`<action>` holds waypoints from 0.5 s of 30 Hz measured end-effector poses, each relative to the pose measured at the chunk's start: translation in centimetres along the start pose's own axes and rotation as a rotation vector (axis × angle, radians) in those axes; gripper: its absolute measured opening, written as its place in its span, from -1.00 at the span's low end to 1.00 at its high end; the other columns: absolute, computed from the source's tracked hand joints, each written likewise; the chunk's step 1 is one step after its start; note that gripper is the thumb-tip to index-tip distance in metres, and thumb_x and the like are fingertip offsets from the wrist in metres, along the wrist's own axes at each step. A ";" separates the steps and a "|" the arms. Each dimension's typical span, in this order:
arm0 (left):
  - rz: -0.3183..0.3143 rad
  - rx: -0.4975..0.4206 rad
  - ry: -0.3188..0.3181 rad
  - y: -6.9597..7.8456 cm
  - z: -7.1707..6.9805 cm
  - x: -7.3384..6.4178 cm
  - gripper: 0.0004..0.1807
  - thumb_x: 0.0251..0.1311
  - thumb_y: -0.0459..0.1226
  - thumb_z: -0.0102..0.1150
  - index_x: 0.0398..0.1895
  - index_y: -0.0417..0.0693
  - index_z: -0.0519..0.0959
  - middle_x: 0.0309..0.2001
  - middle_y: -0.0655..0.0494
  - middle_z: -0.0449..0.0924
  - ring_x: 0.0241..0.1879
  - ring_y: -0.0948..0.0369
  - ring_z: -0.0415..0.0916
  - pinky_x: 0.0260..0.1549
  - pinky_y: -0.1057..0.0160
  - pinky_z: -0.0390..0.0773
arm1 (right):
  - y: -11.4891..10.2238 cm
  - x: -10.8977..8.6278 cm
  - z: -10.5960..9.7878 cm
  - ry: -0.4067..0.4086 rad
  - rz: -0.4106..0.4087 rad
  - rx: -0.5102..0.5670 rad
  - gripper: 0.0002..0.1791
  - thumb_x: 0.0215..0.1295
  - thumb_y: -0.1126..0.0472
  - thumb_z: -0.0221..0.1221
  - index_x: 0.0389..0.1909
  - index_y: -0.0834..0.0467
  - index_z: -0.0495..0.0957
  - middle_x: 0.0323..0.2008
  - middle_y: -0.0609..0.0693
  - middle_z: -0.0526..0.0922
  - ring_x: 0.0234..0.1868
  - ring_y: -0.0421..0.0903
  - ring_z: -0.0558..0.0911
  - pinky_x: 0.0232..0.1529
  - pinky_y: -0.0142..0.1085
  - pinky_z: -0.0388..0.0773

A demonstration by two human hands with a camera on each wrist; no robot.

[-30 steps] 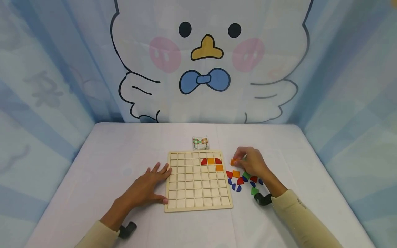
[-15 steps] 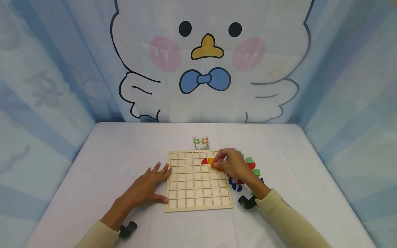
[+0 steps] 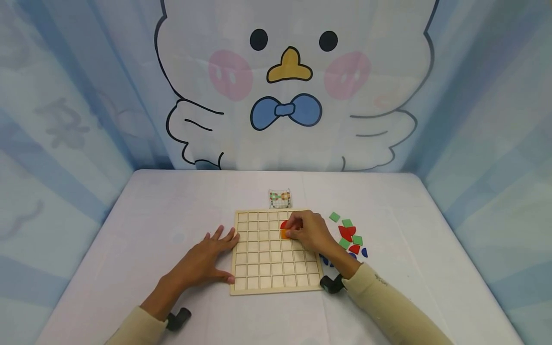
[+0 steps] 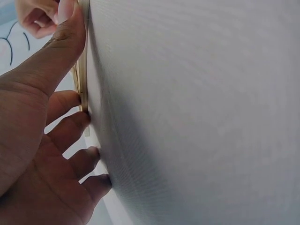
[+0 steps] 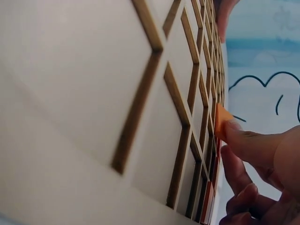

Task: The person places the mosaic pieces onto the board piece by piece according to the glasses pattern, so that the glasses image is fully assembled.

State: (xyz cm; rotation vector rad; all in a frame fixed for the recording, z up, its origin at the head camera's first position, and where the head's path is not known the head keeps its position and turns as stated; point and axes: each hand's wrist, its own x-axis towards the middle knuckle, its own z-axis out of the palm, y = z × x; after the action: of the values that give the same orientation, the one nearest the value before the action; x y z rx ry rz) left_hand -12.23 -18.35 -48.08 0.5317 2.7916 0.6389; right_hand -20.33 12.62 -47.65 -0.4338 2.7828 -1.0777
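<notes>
My right hand point(image 3: 311, 232) pinches an orange square tile point(image 3: 283, 234) between thumb and fingertips, close over the wooden grid board point(image 3: 276, 291). In the right wrist view that orange tile point(image 5: 222, 123) stands tilted against the grid. A red rounded piece point(image 3: 283, 224) sits in the cell just behind it; the hand covers the other placed pieces in the head view. Along the board's left edge my left hand point(image 3: 207, 258) lies with spread fingers, thumb and fingertips touching the frame. The left wrist view shows the thumb point(image 4: 63, 47) against the board's edge.
Right of the board lie loose pieces: green squares point(image 3: 347, 223), red rounded ones point(image 3: 346, 232) and blue ones point(image 3: 364, 252), some partly behind the right forearm. A small pattern card point(image 3: 280, 199) lies behind the board. A printed curtain point(image 3: 284, 143) hangs beyond the white table.
My right hand has carried the orange tile from beside the loose pieces leftward over the board, to the cell in front of the left red piece. My left hand stays in place.
</notes>
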 end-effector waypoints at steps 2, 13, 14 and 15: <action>-0.006 0.000 -0.003 0.1 -0.1 0.0 0.26 -0.19 0.10 0.71 0.64 0.00 0.29 0.67 -0.05 0.16 0.69 -0.24 -0.02 0.58 -0.37 0.14 | -0.1 0.1 0.1 0.001 -0.018 -0.023 -0.87 0.30 0.17 0.49 -0.37 -0.06 0.71 -0.47 -0.19 0.66 -0.41 -0.21 0.56 -0.30 -0.30 0.50; -0.010 0.014 -0.009 0.1 -0.1 0.0 0.26 -0.19 0.10 0.71 0.65 0.01 0.29 0.67 -0.04 0.16 0.69 -0.23 -0.01 0.57 -0.37 0.16 | -0.2 0.1 0.1 -0.018 -0.039 -0.053 -0.91 0.29 0.19 0.49 -0.35 -0.02 0.76 -0.40 -0.20 0.73 -0.32 -0.22 0.62 -0.23 -0.25 0.56; -0.011 0.015 -0.010 0.1 -0.1 0.0 0.26 -0.19 0.10 0.72 0.65 0.01 0.29 0.67 -0.04 0.16 0.69 -0.23 -0.01 0.57 -0.37 0.16 | -0.2 0.1 0.0 -0.022 -0.033 -0.051 -0.92 0.29 0.19 0.49 -0.35 -0.02 0.76 -0.40 -0.20 0.73 -0.32 -0.22 0.62 -0.22 -0.25 0.56; -0.013 0.015 -0.011 0.1 -0.1 0.0 0.26 -0.19 0.10 0.72 0.65 0.02 0.29 0.67 -0.04 0.16 0.69 -0.23 -0.02 0.57 -0.37 0.16 | -0.1 0.1 -0.1 -0.024 -0.026 -0.051 -0.92 0.29 0.18 0.49 -0.34 -0.03 0.77 -0.41 -0.20 0.72 -0.33 -0.22 0.61 -0.22 -0.26 0.54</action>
State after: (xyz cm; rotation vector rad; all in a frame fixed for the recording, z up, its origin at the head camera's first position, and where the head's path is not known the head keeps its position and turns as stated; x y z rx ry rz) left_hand -12.24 -18.29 -47.96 0.5174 2.7894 0.6116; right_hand -20.40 12.64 -47.51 -0.4860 2.7966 -1.0024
